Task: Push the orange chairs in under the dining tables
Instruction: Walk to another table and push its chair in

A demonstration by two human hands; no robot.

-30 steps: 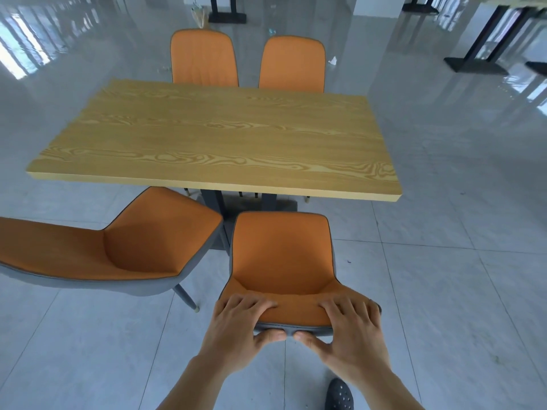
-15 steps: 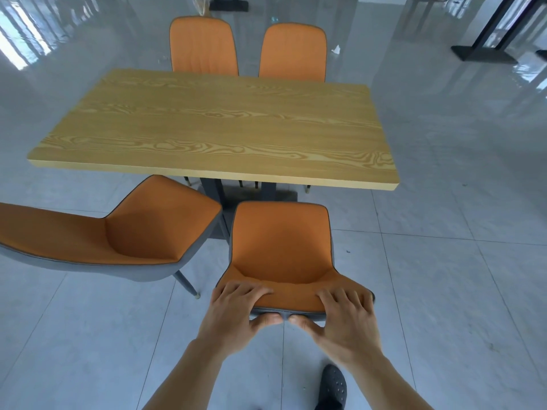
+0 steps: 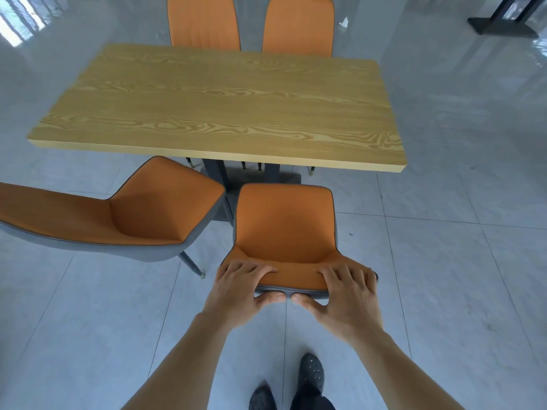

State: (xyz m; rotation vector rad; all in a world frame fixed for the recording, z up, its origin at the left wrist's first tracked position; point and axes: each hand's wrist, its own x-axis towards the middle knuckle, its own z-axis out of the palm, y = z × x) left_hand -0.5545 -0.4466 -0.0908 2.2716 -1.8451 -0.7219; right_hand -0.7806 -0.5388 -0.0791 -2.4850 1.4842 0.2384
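An orange chair (image 3: 285,223) with grey edging stands in front of me, its seat facing the wooden dining table (image 3: 225,105). My left hand (image 3: 239,291) and my right hand (image 3: 346,297) both grip the top of its backrest, fingers over the front, thumbs behind. The seat's front edge lies just short of the table's near edge. A second orange chair (image 3: 118,214) stands to the left, turned sideways and outside the table. Two more orange chairs (image 3: 204,22) (image 3: 299,25) stand at the table's far side, their seats hidden by the tabletop.
The table's dark pedestal legs (image 3: 216,176) stand under it, just ahead of the chair I hold. My feet in dark shoes (image 3: 310,371) are on the grey tiled floor. Another table's black base (image 3: 500,28) is at the far right.
The chair I hold and I have moved forward toward the table; the view has come closer. Both hands keep the same grip on the backrest.
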